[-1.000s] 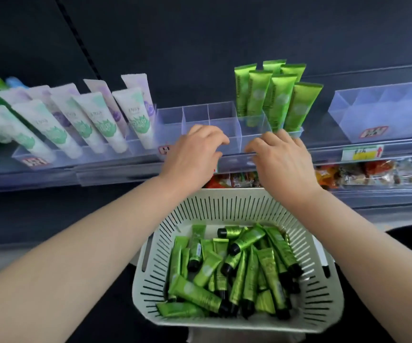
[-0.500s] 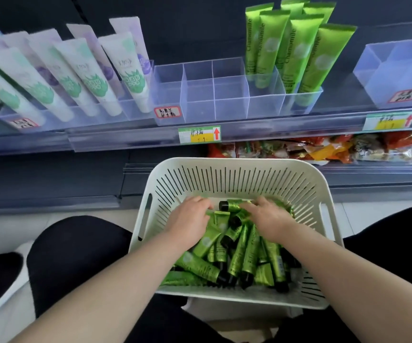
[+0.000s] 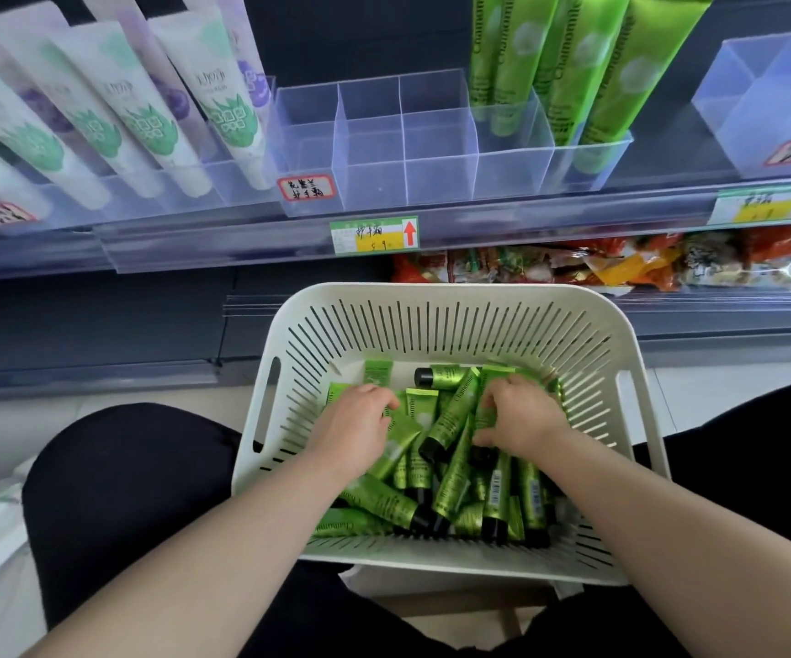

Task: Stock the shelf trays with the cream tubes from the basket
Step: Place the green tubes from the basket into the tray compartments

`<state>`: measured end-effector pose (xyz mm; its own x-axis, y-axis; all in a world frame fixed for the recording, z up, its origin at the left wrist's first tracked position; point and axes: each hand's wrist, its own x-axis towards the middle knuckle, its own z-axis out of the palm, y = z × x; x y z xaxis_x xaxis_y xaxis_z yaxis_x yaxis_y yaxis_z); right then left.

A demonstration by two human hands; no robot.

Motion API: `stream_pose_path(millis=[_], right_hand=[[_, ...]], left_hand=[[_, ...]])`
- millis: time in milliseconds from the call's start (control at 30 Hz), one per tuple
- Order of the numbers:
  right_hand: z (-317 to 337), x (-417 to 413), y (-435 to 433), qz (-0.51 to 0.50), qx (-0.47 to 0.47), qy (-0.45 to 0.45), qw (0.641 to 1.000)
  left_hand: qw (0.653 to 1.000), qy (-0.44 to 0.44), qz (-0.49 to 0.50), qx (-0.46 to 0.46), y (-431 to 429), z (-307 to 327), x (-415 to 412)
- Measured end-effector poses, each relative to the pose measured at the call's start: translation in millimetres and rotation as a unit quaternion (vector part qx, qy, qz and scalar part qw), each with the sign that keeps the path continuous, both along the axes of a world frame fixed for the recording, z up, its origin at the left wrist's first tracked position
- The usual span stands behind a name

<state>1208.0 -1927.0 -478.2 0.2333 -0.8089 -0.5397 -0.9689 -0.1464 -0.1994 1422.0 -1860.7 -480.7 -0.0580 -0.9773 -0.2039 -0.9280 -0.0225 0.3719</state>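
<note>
Shelf tray point(image 3: 431, 149) sits upper centre. Lower centre, the basket point(image 3: 431, 315) sits between my knees, cream tubes point(image 3: 450, 415) piled inside. My right hand point(image 3: 517, 415) curls round some tubes; my left hand point(image 3: 360, 420) rests on the pile, grip unclear.

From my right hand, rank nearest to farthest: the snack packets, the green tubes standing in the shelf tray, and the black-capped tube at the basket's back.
From the right hand, head view:
1. The black-capped tube, just past the fingers, inside the basket.
2. The snack packets, on the lower shelf behind the basket.
3. The standing green tubes, in the upper tray, farthest.
</note>
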Motion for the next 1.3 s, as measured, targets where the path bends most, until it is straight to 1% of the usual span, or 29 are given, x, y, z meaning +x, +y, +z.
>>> stream_pose_path(millis=[67,200,267,333,400,467,567,700,833,933,1000,1100,1200,1300], right_hand=[[-6.0,-3.2,-5.7,-0.048,0.028,-0.005,0.998],[-11.8,-0.8,-13.5,-0.039,0.086,0.013,0.995],[-15.2,3.9,-11.8,-0.054,0.082,-0.012,0.995],[-18.5,10.8,-7.0,-0.079,0.080,-0.057,0.992],[-22.4,16.9,-2.0,-0.098,0.040,-0.091,0.990],[-23.8,20.7,1.4,-0.103,-0.016,-0.098,0.990],[-17.0,21.8,0.5,-0.105,-0.064,-0.126,0.984],[4.4,10.1,-13.2,-0.151,-0.102,-0.204,0.962],[19.3,-11.3,-15.2,-0.212,-0.085,-0.257,0.939],[26.2,-21.2,-8.9,-0.180,-0.115,-0.238,0.948],[30.2,-25.8,-6.0,-0.151,-0.132,-0.231,0.952],[36.6,-28.2,-6.0,-0.145,-0.144,-0.234,0.950],[43.7,-27.0,-9.3,-0.147,-0.157,-0.232,0.948],[49.0,-25.2,-11.8,-0.121,-0.179,-0.229,0.949]], left_hand=[[1.000,0.002,0.000,-0.003,2.7,-1.0,0.7],[1.000,0.003,0.001,0.002,4.8,-0.5,1.6],[1.000,0.001,0.003,0.007,5.6,-0.4,2.2],[1.000,0.002,0.009,0.010,6.2,-1.4,2.6],[1.000,0.006,0.012,0.010,5.8,-2.1,2.3],[1.000,0.004,0.010,0.010,4.8,-2.0,1.2],[1.000,0.004,0.006,0.015,2.5,-2.2,-1.4],[0.999,0.021,0.008,0.044,-10.8,-3.7,-15.0],[0.997,0.019,0.019,0.067,-33.0,-8.0,-44.3],[0.995,0.011,0.036,0.094,-46.9,-14.9,-68.8],[0.990,0.000,0.054,0.131,-52.9,-18.7,-83.4],[0.979,-0.025,0.081,0.186,-58.7,-18.3,-95.9],[0.967,-0.075,0.054,0.239,-63.3,-13.7,-95.7],[0.954,-0.078,0.024,0.290,-62.0,-8.8,-88.2]])
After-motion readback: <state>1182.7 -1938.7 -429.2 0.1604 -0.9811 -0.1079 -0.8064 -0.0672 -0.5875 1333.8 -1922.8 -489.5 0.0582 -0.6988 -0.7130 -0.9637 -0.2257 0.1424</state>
